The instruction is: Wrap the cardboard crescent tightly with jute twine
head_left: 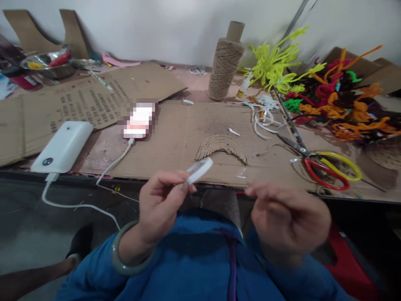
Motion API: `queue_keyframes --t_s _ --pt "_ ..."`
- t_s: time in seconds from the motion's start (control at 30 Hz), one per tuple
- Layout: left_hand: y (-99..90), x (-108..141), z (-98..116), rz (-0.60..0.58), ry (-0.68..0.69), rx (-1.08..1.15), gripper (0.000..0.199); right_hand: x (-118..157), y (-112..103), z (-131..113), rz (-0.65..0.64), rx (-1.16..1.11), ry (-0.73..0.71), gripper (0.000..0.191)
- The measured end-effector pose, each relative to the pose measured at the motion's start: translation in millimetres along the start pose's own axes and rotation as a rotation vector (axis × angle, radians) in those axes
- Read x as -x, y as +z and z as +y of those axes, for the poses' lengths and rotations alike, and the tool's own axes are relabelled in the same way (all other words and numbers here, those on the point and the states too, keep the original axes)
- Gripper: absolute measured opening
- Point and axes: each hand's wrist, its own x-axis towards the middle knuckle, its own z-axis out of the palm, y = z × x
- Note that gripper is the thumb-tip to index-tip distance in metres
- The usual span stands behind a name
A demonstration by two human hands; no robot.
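Between the thumb and fingers of my left hand (163, 205) is a narrow white strip (202, 170), bent into a small loop. My right hand (290, 219) is raised to the right, apart from the strip. Motion blurs its bent fingers, and whether anything is between them I cannot make out. Just beyond the strip, an arch of coiled twine (221, 147) lies on a cardboard sheet (169, 154). To the right lie scissors (302, 150) with one red and one yellow handle, their blades apart. Loose white strips (265, 125) are tangled behind them.
A twine spool (225, 67) stands at the back beside a small glue bottle (243, 87). Yellow fuzzy-stem flowers (275, 62) and an orange-red pile (341, 100) fill the right. On the left are a phone (140, 120), a white power bank (62, 146) with cables, and a metal bowl (58, 71).
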Motion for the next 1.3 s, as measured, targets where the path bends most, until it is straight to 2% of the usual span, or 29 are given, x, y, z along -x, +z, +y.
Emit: queue_keyframes --t_s 0.07,0.1,0.2,0.27,0.37,0.43,0.5,0.63,0.73,0.8,0.9,0.97,1.07,1.17,1.3 --pt "4.3 2.5 2.2 -0.093 -0.144 0.068 0.005 -13.2 1.7 5.5 0.065 0.000 0.015 0.024" --pt "6.8 3.6 3.1 -0.125 -0.203 0.100 0.003 -18.2 3.2 7.8 0.033 0.006 0.014 0.032" --pt "11.9 5.1 3.1 -0.187 -0.310 0.182 0.004 -22.0 5.5 11.6 -0.193 0.013 0.039 0.055" --pt "11.3 4.9 0.1 -0.228 -0.372 0.193 0.004 -21.3 1.8 13.5 -0.253 0.013 0.089 0.057" --pt "4.8 4.4 -7.5 -0.260 -0.336 0.105 0.030 -36.5 -15.3 28.0 -0.134 0.052 0.210 0.053" --pt "-0.9 4.4 -11.9 -0.237 -0.233 0.023 0.040 -62.0 -32.9 53.4 -0.007 0.066 0.310 0.060" --pt "-5.6 4.8 -14.2 -0.204 -0.183 -0.044 0.035 -93.1 -51.5 91.7 0.108 0.116 0.384 0.067" --pt "-10.5 4.6 -12.6 -0.141 -0.165 -0.165 0.027 -138.1 -75.5 173.2 0.120 0.453 0.624 0.069" --pt "-14.8 -0.8 -8.8 -0.159 -0.123 -0.295 0.020 -145.9 -77.5 202.4 0.017 0.675 0.686 0.071" --pt "-18.9 -8.6 -6.6 -0.202 -0.084 -0.434 0.017 -141.2 -74.3 199.9 -0.028 0.753 0.616 0.071" --pt "-22.8 -26.0 -5.8 -0.299 0.033 -0.676 0.019 -120.8 -66.0 171.5 -0.103 0.755 0.505 0.071" --pt "-20.1 -40.2 -8.7 -0.388 0.112 -0.804 0.019 -98.6 -58.3 145.8 -0.220 0.715 0.475 0.074" --pt "-6.6 -62.8 -19.8 -0.524 0.196 -0.879 0.024 -61.5 -44.9 114.8 -0.457 0.774 0.292 0.076" --pt "11.0 -82.7 -35.8 -0.626 0.187 -0.960 0.034 -36.3 -34.2 105.2 -0.471 0.810 0.189 0.067" --pt "23.0 -95.9 -49.8 -0.724 0.069 -1.019 0.038 -30.5 -30.3 113.3 -0.373 0.752 0.197 0.057"
